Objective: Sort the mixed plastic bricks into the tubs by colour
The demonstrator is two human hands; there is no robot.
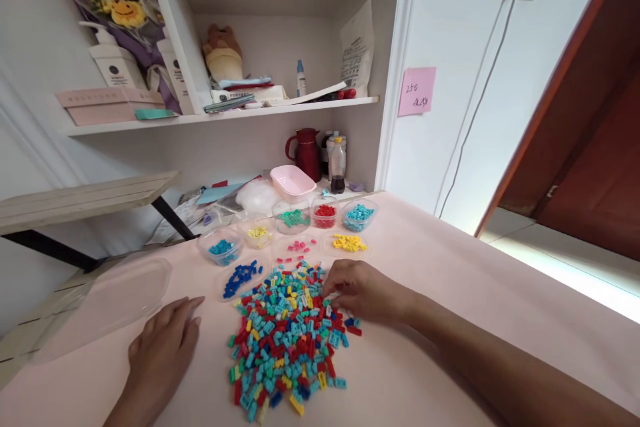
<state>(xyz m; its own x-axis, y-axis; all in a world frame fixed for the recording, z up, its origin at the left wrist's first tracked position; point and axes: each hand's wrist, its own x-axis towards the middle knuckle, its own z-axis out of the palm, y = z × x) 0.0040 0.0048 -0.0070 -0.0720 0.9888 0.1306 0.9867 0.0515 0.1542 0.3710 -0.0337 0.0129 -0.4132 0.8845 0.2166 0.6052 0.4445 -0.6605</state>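
A heap of small mixed toy building bricks (287,337) lies on the pink tabletop, in red, turquoise, yellow, green and blue. At the heap's upper right edge is my right hand (363,290), its fingers bent and drawn together over the bricks. Whatever lies between those fingertips is too small to make out. My left hand (165,340) rests palm down left of the heap, fingers stretched out, holding nothing. Behind the heap, clear containers hold bricks by colour: dark blue bricks (243,278), pink bricks (296,250), yellow bricks (349,243) and red bricks (325,215).
Farther back are turquoise bricks (359,217), green bricks (293,217), pale yellow bricks (257,232) and blue bricks (223,249) in tubs. A large clear lid (125,290) lies at left. A pink basin (293,181), dark red jug (307,153) and bottle (337,167) stand beneath the shelf.
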